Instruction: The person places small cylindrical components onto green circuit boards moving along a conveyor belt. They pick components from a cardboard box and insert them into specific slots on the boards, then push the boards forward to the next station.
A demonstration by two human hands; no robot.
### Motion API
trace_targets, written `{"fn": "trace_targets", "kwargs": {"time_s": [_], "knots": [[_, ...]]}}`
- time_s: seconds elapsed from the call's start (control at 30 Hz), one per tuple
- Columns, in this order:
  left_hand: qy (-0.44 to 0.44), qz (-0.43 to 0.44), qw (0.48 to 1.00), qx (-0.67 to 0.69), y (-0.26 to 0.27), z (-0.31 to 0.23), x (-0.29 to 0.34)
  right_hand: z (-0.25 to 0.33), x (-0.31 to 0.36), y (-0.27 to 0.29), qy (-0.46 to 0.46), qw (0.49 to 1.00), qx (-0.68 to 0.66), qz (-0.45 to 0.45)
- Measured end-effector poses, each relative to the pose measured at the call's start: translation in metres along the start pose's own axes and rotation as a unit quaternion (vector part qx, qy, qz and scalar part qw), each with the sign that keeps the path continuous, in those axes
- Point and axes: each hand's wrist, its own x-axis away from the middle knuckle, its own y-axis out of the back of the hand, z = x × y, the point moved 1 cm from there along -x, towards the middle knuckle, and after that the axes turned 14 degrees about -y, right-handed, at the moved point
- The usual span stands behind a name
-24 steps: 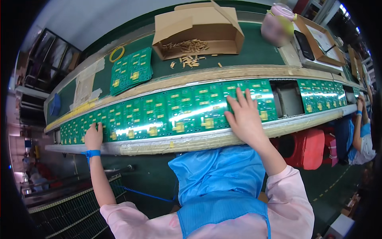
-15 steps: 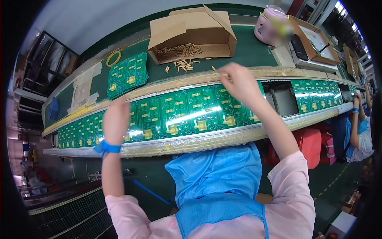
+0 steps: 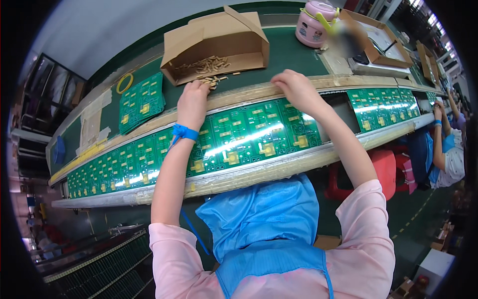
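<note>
My left hand (image 3: 193,103), with a blue wrist strap (image 3: 185,132), reaches over the wooden rail to a loose pile of small tan cylindrical components (image 3: 214,80). Its fingers are bunched at the pile's near edge; whatever is between them is hidden. Above the rail, right of the pile, my right hand (image 3: 300,93) has thumb and fingers drawn together in a pinch, and I cannot make out anything in it. Below both hands runs a row of green circuit boards (image 3: 234,134) with tan pads, lying edge to edge in a metal-railed track.
An open cardboard box (image 3: 219,42) with more components stands behind the pile. To its left are a stack of green boards (image 3: 142,102) and a yellow tape roll (image 3: 125,83). A pink jar (image 3: 311,25) stands far right. A co-worker's hand (image 3: 438,106) is at the track's right end.
My left hand has moved right and forward from above the boards to the loose components. My right hand stays near the rail, still pinched. The whole view has shifted slightly.
</note>
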Motion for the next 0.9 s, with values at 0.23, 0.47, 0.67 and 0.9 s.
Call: {"fn": "trace_targets", "kwargs": {"time_s": [0.23,0.47,0.67,0.9], "knots": [[0.027,-0.009,1.000,-0.011,-0.002,-0.001,-0.002,-0.055,0.062,0.028,-0.171,0.954,-0.229,0.094],[-0.001,-0.004,0.998,-0.056,0.025,-0.008,-0.011,-0.073,0.077,0.024,-0.162,0.939,-0.285,0.104],[-0.068,-0.130,0.975,0.164,0.038,-0.103,-0.051,-0.073,0.076,0.019,-0.050,0.966,-0.241,0.077],[-0.049,-0.075,0.934,0.347,-0.023,-0.150,-0.052,-0.066,0.077,0.019,-0.013,0.980,-0.194,0.035]]}}
